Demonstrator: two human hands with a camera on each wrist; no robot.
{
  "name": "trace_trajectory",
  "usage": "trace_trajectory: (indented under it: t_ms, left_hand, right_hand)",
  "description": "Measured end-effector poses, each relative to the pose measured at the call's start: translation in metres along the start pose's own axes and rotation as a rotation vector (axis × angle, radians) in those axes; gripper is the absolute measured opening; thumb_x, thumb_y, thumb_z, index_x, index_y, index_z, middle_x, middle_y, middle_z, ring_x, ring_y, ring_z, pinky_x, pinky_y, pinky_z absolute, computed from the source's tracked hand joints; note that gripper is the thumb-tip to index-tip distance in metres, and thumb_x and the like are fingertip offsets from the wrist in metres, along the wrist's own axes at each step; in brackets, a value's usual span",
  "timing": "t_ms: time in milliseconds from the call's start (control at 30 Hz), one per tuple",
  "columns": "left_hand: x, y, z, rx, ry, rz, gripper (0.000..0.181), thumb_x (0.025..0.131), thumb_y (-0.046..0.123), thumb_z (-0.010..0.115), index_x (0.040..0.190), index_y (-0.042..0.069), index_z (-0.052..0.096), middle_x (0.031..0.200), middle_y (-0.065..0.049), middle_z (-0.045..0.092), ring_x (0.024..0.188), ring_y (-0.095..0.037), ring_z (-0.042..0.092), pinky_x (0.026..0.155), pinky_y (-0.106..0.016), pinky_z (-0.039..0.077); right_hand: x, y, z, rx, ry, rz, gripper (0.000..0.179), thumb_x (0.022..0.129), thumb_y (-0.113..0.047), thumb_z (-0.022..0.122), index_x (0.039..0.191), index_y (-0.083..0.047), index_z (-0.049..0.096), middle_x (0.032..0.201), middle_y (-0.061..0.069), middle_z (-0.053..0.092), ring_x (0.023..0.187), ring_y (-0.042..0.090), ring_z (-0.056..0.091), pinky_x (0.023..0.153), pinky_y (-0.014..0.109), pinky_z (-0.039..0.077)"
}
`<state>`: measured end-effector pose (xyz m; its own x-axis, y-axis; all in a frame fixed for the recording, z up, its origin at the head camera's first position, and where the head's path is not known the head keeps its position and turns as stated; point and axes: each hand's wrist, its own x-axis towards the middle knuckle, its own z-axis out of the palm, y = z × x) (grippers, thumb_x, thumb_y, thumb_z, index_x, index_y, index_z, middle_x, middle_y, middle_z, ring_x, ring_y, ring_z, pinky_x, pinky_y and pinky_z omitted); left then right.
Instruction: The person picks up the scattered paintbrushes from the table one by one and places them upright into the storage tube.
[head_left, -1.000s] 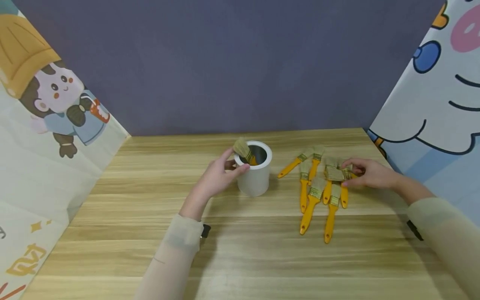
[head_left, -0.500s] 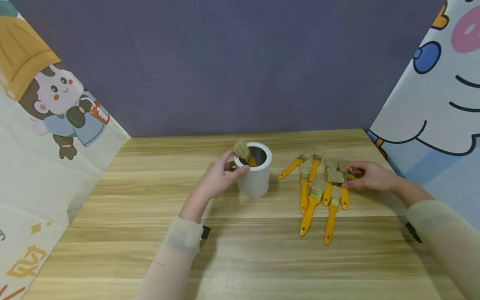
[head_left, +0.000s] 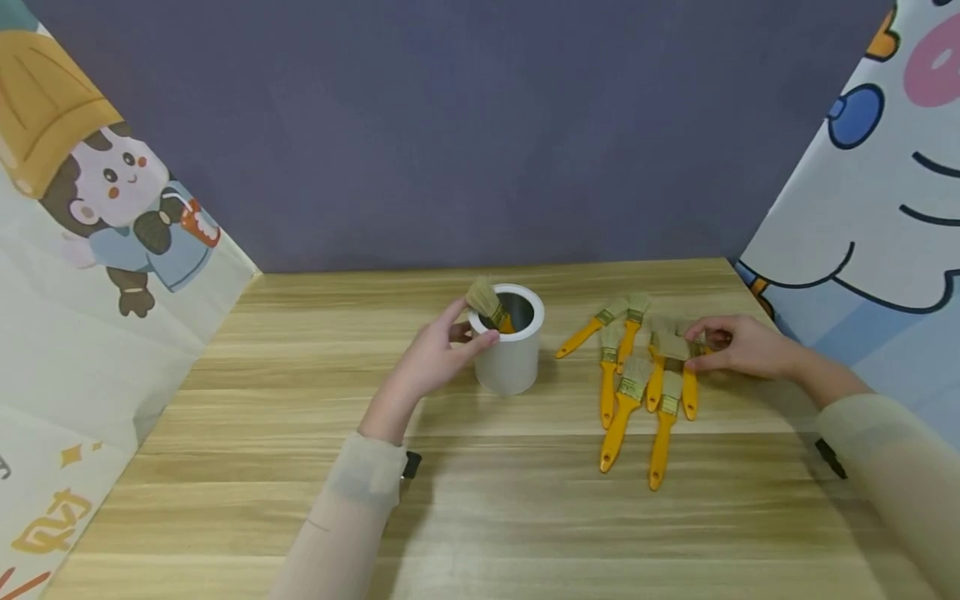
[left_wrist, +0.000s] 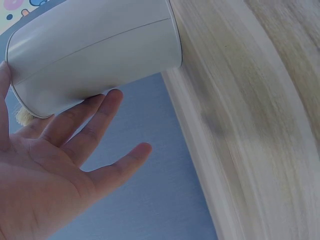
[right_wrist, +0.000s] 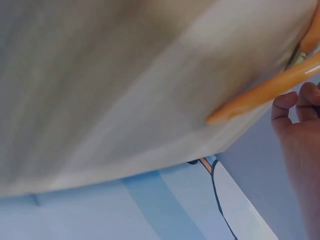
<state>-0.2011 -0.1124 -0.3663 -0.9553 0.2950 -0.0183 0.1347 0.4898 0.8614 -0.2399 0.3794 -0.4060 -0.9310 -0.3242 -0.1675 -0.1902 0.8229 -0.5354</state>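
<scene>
A white can (head_left: pixel 507 367) stands upright on the table. My left hand (head_left: pixel 431 354) holds its left side near the rim, thumb in front and fingers behind; in the left wrist view several fingertips (left_wrist: pixel 116 95) lie along the can's wall. One paintbrush (head_left: pixel 483 297) leans in the can, bristles up over the rim. At the right, my right hand (head_left: pixel 738 346) pinches a paintbrush (head_left: pixel 669 346) between thumb and index finger near its metal band, bristles pointing left, over other brushes. The right wrist view catches an orange brush handle (right_wrist: pixel 265 92) beside the right hand.
Several yellow-handled paintbrushes lie loosely spread between can and right hand, among them a wide brush (head_left: pixel 624 408) and a narrow brush (head_left: pixel 662 433). The wood-grain table (head_left: pixel 525 500) ends at a dark back panel (head_left: pixel 480 133), with cartoon-printed sheets at both sides.
The paintbrush in my right hand has shifted slightly, its bristle end tipping up a little. My left hand and the can stay where they were.
</scene>
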Motion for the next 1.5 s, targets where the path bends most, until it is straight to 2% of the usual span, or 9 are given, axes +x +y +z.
trace_trajectory:
  t_ms: [300, 400, 567, 700, 800, 1033, 1267, 1367, 1500]
  left_hand:
    - [-0.001, 0.003, 0.000, 0.017, -0.003, 0.004, 0.076, 0.099, 0.055, 0.072, 0.164, 0.036, 0.037, 0.156, -0.014, 0.059, 0.141, -0.032, 0.062, 0.108, -0.055, 0.059]
    - [-0.001, 0.002, 0.001, 0.016, -0.005, 0.009, 0.077, 0.099, 0.055, 0.072, 0.164, 0.036, 0.037, 0.156, -0.014, 0.059, 0.140, -0.032, 0.063, 0.108, -0.055, 0.059]
    - [-0.001, 0.001, 0.000, 0.004, 0.000, 0.011, 0.078, 0.099, 0.054, 0.073, 0.164, 0.035, 0.036, 0.157, -0.015, 0.058, 0.141, -0.032, 0.062, 0.109, -0.055, 0.058]
    - [-0.001, 0.000, 0.000, 0.007, 0.003, 0.014, 0.078, 0.099, 0.055, 0.073, 0.164, 0.035, 0.036, 0.157, -0.015, 0.058, 0.141, -0.033, 0.062, 0.109, -0.055, 0.058]
    - [0.000, -0.001, 0.000, 0.008, 0.005, 0.017, 0.078, 0.098, 0.055, 0.073, 0.164, 0.035, 0.036, 0.156, -0.015, 0.059, 0.140, -0.032, 0.063, 0.108, -0.055, 0.059]
    - [0.001, -0.002, 0.002, 0.002, 0.004, 0.029, 0.077, 0.099, 0.055, 0.072, 0.164, 0.036, 0.037, 0.158, -0.014, 0.058, 0.141, -0.032, 0.062, 0.109, -0.055, 0.058]
    - [0.001, -0.002, 0.003, 0.019, 0.014, 0.023, 0.078, 0.098, 0.056, 0.072, 0.164, 0.036, 0.036, 0.156, -0.013, 0.060, 0.138, -0.031, 0.064, 0.108, -0.056, 0.059]
    - [0.002, -0.003, 0.002, 0.027, 0.015, 0.020, 0.078, 0.098, 0.057, 0.072, 0.164, 0.036, 0.037, 0.155, -0.012, 0.061, 0.138, -0.030, 0.064, 0.108, -0.056, 0.059]
    - [0.002, -0.003, 0.002, 0.028, 0.012, 0.028, 0.077, 0.098, 0.057, 0.072, 0.164, 0.037, 0.037, 0.154, -0.012, 0.062, 0.137, -0.030, 0.065, 0.108, -0.056, 0.059]
  right_hand:
    - [0.007, -0.032, -0.030, -0.075, 0.023, -0.037, 0.042, 0.094, -0.037, 0.083, 0.122, -0.009, 0.069, 0.067, -0.005, 0.028, 0.056, 0.007, 0.024, 0.057, 0.030, 0.031]
    - [0.010, -0.050, -0.042, -0.093, 0.060, -0.037, 0.045, 0.094, -0.037, 0.083, 0.125, -0.007, 0.069, 0.066, -0.004, 0.030, 0.057, 0.008, 0.026, 0.062, 0.030, 0.034]
    - [0.015, -0.081, -0.054, -0.061, 0.122, -0.028, 0.057, 0.095, -0.041, 0.082, 0.135, -0.005, 0.065, 0.074, 0.001, 0.037, 0.067, 0.014, 0.036, 0.071, 0.033, 0.037]
    - [0.019, -0.100, -0.053, -0.005, 0.167, -0.047, 0.046, 0.096, -0.042, 0.081, 0.119, -0.008, 0.062, 0.080, 0.003, 0.037, 0.071, 0.017, 0.038, 0.072, 0.034, 0.036]
    - [0.024, -0.113, -0.049, 0.079, 0.186, -0.072, 0.041, 0.097, -0.040, 0.080, 0.103, -0.008, 0.054, 0.078, 0.002, 0.033, 0.069, 0.018, 0.034, 0.069, 0.035, 0.034]
    - [0.034, -0.151, -0.044, 0.226, 0.231, -0.180, 0.036, 0.099, -0.031, 0.078, 0.103, -0.006, 0.052, 0.076, 0.000, 0.029, 0.065, 0.020, 0.028, 0.068, 0.034, 0.033]
    - [0.041, -0.200, -0.047, 0.382, 0.291, -0.361, 0.030, 0.098, -0.024, 0.080, 0.096, -0.008, 0.054, 0.072, 0.000, 0.029, 0.063, 0.022, 0.023, 0.060, 0.035, 0.029]
    - [0.043, -0.220, -0.046, 0.396, 0.287, -0.413, 0.025, 0.097, -0.018, 0.081, 0.099, -0.009, 0.058, 0.072, 0.000, 0.030, 0.063, 0.021, 0.023, 0.062, 0.033, 0.031]
    - [0.048, -0.239, -0.043, 0.381, 0.265, -0.460, 0.021, 0.096, -0.013, 0.081, 0.111, -0.009, 0.067, 0.071, 0.000, 0.031, 0.062, 0.020, 0.026, 0.067, 0.029, 0.036]
